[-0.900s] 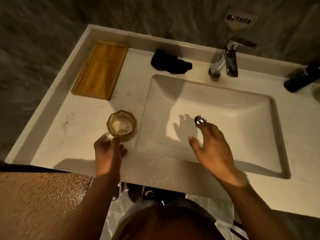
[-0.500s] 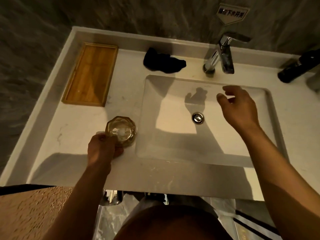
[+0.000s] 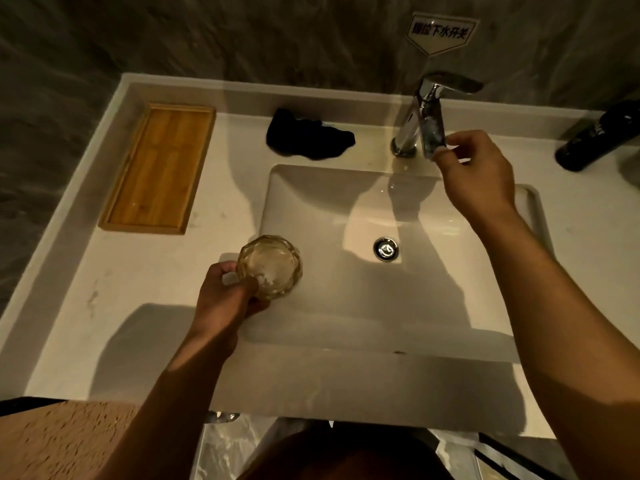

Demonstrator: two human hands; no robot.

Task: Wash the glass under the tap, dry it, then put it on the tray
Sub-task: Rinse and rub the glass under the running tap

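A faceted amber glass is upright at the sink's left rim, and my left hand grips its near side. My right hand is at the chrome tap, fingertips touching the end of its spout; the fingers are spread and hold nothing. No water is visible running from the tap. The wooden tray lies bare at the counter's back left. A dark crumpled cloth rests behind the basin, between tray and tap.
The white rectangular sink has a chrome drain in its middle. A dark bottle lies at the counter's far right. A dark wall with a small sign rises behind the tap.
My left hand closed on the glass and carried it slightly right toward the basin. My right hand rose from over the drain up to the tap's spout.
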